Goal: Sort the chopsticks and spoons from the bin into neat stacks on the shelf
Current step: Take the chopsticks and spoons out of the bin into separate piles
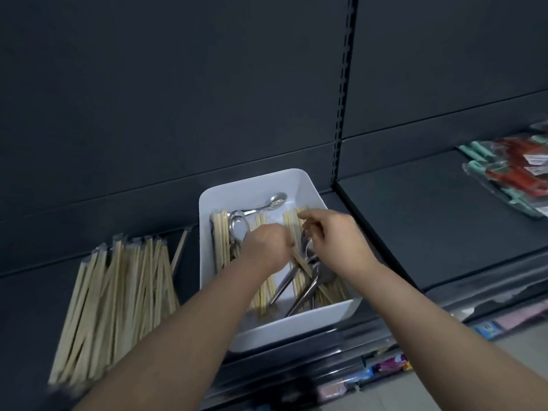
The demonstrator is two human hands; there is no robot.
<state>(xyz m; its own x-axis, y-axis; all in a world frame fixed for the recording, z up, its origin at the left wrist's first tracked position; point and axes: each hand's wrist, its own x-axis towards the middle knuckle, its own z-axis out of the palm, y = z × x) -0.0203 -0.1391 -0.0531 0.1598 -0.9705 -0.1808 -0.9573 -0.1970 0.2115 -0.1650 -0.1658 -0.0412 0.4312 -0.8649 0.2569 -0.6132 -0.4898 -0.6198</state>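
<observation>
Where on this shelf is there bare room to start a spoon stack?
Bare shelf lies right of the white bin, up to the packaged goods. Only a narrow strip separates bin from chopstick pile. The bin itself is crowded.

A shop: slotted shelving [344,84], packaged goods [510,173]

You face dark grey back panels [178,84] split by a slotted upright [344,84], with red and teal packets [510,170] on the right-hand shelf [430,218], colourful packets [385,361] on a lower tier and pale floor [530,342] at bottom right, all dimly lit.
</observation>
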